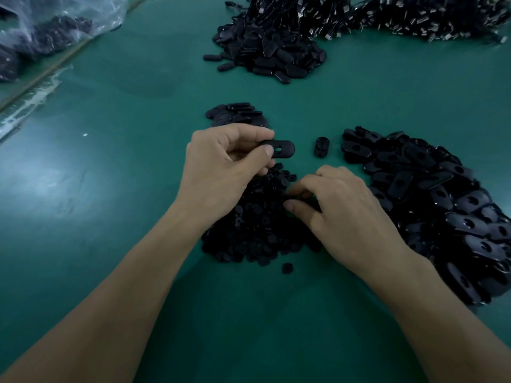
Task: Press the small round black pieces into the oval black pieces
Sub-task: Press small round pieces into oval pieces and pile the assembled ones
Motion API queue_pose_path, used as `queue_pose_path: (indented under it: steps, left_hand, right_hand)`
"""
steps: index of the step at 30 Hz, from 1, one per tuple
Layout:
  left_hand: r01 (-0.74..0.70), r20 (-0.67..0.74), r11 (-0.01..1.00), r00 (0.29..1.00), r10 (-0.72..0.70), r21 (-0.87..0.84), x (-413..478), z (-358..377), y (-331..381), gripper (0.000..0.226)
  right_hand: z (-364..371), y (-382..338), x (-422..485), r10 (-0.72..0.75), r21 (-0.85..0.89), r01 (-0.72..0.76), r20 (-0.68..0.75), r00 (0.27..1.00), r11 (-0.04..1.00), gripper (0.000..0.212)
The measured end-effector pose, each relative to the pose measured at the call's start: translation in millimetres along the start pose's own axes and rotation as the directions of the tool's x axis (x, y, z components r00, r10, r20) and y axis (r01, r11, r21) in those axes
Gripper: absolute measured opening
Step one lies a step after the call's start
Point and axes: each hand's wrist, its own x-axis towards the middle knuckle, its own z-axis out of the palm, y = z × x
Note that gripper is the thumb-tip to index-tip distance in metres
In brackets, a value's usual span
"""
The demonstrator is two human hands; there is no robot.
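**Oval piece held over the round heap**

An oval black piece (282,148) is being pinched by the left hand (221,167) above the heap of small round black pieces (254,233). The right hand (340,205) is being curled onto that heap; any grasp is being hidden. An oval pile (442,203) is being cropped at right, with bare green table (124,111) left.

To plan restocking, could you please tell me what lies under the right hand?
The right hand partly covers a heap of small round black plastic pieces on the green table. Whether its fingers pinch one is hidden.
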Motion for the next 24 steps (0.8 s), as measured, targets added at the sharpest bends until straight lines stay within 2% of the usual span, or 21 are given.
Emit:
queue_pose_path:
  steps: [5, 8, 13, 16, 24]
  left_hand:
    - [0.005, 0.005, 1.0, 1.0, -0.005, -0.021, 0, 0, 0, 0.02]
    - [-0.001, -0.001, 1.0, 1.0, 0.001, -0.013, 0, -1, -1, 0.021]
    - [-0.021, -0.001, 0.999, 1.0, 0.021, 0.042, 0, -1, -2, 0.023]
    - [-0.042, 0.003, 0.995, 0.999, 0.042, 0.088, 0, -1, -2, 0.023]
    - [-0.068, 0.018, 0.984, 0.998, 0.066, 0.166, -4, 1, -1, 0.02]
  right_hand:
    - [1, 0, 1, -0.009, 0.039, 0.009, 0.016, 1.0, 0.999, 0.007]
    - [3, 1, 1, -0.032, 0.056, 0.032, 0.006, 0.999, 0.998, 0.012]
    - [2, 4, 1, 0.004, 0.224, 0.031, -0.155, 0.988, 0.974, 0.004]
    - [0, 6, 2, 0.008, 0.215, 0.047, -0.248, 0.969, 0.975, 0.017]
    - [-2, 9, 2, 0.012, 0.312, 0.12, -0.391, 0.92, 0.943, 0.01]
